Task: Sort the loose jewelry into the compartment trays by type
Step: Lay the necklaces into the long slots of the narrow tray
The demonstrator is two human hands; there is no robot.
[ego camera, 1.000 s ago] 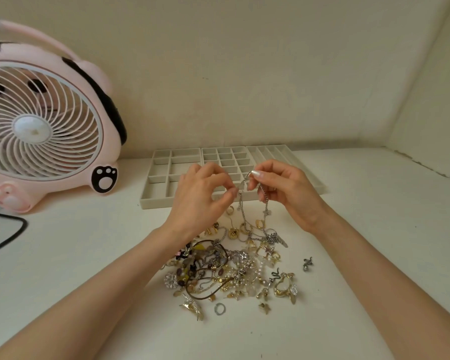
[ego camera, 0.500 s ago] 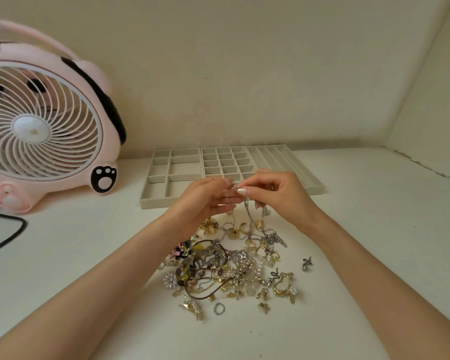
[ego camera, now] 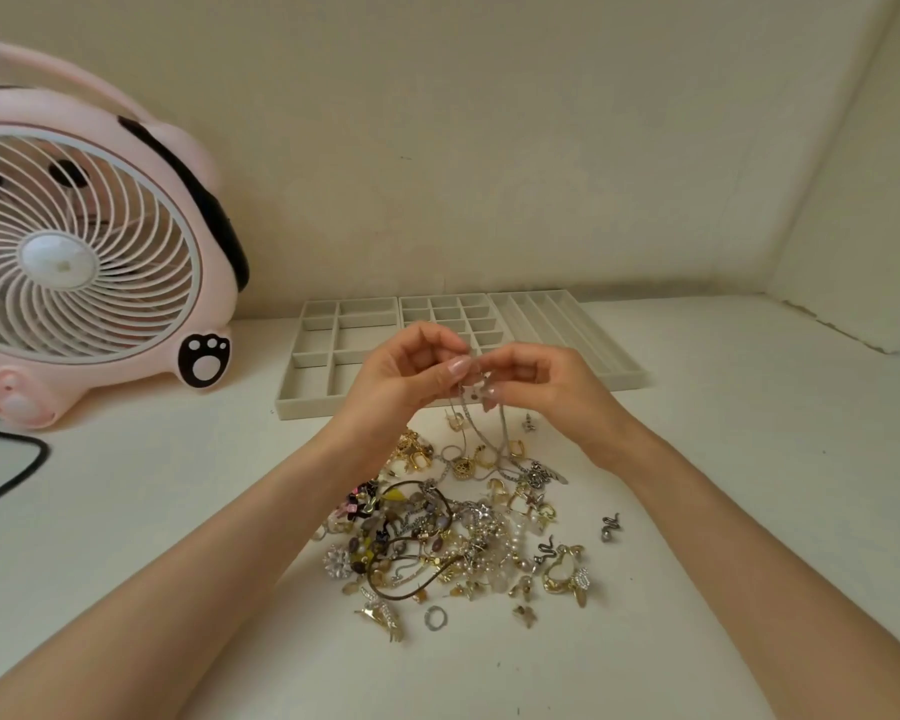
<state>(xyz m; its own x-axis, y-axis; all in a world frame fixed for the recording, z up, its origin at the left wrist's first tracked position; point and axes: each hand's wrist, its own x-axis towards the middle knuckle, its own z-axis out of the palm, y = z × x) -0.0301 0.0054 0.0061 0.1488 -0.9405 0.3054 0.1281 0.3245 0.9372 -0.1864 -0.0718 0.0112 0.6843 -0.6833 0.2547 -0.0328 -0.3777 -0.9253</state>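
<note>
A heap of loose jewelry (ego camera: pixel 458 532), gold and silver pieces with a dark cord, lies on the white table. Above its far edge my left hand (ego camera: pixel 404 381) and my right hand (ego camera: pixel 541 387) meet fingertip to fingertip, both pinching the top of a thin silver chain (ego camera: pixel 471 428). The chain hangs down in two strands into the heap. Behind the hands stand three grey compartment trays side by side (ego camera: pixel 567 324); the compartments I can see hold nothing. My hands hide the trays' front middle part.
A pink fan (ego camera: pixel 84 252) with a paw print stands at the back left, its black cable (ego camera: pixel 17 470) looping on the table. A small silver snake ring (ego camera: pixel 610 526) lies apart to the right of the heap. Walls close the back and right.
Both hands have stayed together over the heap, shifting slightly while working the top of the chain; the left thumb now lies over the right fingertips. The heap has not moved.
</note>
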